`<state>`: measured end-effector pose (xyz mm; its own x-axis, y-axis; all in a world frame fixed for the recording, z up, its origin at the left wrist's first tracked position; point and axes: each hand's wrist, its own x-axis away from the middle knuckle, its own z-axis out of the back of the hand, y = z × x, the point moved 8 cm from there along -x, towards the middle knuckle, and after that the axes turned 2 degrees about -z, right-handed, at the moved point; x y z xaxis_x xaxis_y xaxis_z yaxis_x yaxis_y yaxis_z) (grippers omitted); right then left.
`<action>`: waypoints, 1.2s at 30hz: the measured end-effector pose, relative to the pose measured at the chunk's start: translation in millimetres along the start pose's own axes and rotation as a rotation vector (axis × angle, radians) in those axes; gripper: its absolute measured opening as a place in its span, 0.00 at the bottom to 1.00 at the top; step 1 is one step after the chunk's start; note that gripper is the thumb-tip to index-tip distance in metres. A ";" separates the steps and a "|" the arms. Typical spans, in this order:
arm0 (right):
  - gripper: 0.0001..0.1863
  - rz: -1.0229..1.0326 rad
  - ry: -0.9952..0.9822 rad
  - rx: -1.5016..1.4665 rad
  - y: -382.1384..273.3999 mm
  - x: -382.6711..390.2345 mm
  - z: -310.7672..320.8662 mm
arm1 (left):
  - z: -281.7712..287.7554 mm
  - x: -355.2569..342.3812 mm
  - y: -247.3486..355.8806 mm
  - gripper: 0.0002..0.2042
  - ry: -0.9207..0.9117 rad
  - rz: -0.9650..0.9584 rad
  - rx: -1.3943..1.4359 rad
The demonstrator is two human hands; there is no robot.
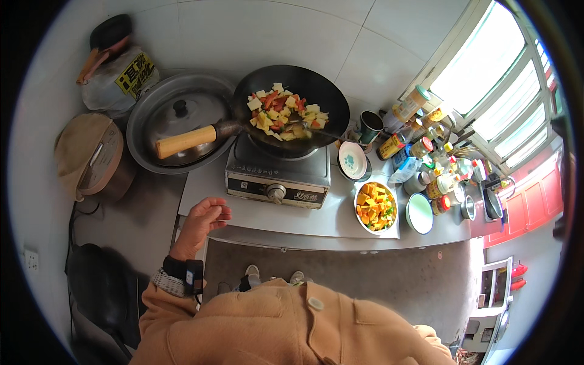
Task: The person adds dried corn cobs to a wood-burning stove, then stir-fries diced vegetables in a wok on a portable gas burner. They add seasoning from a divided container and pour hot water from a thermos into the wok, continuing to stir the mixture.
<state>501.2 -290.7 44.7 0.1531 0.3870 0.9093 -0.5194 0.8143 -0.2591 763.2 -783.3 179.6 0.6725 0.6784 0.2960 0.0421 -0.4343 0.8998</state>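
Note:
My left hand point(208, 216) hovers in front of the stove, below the wok's handle, with its fingers loosely curled, slightly apart and holding nothing. My right hand is out of view. A black wok point(255, 82) rests on a single-burner stove point(249, 185), its wooden handle point(182, 142) pointing left over a wide grey pan with a lid point(155, 109). Pale cubes and red and yellow pieces point(280, 112) lie in the wok, along with what looks like a metal utensil. To the stove's right, a bowl of orange cubes and green bits point(375, 207) stands on the white counter point(292, 222).
An empty white bowl point(419, 213), a small patterned dish point(353, 160) and several jars and bottles point(420, 146) crowd the right side by the window. A rice cooker point(91, 158) and a bagged item point(121, 82) sit at left, a black pan point(91, 277) below them.

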 end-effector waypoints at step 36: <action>0.07 0.486 1.260 0.938 -429.0 108.1 406.6 | 57.3 -24.8 156.4 0.12 0.400 -0.586 -0.219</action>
<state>398.8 -774.1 386.5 0.1355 0.9812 -0.1373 -0.9453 0.1695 0.2787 795.5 -902.0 294.7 0.2628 0.9448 -0.1957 0.1351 0.1648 0.9770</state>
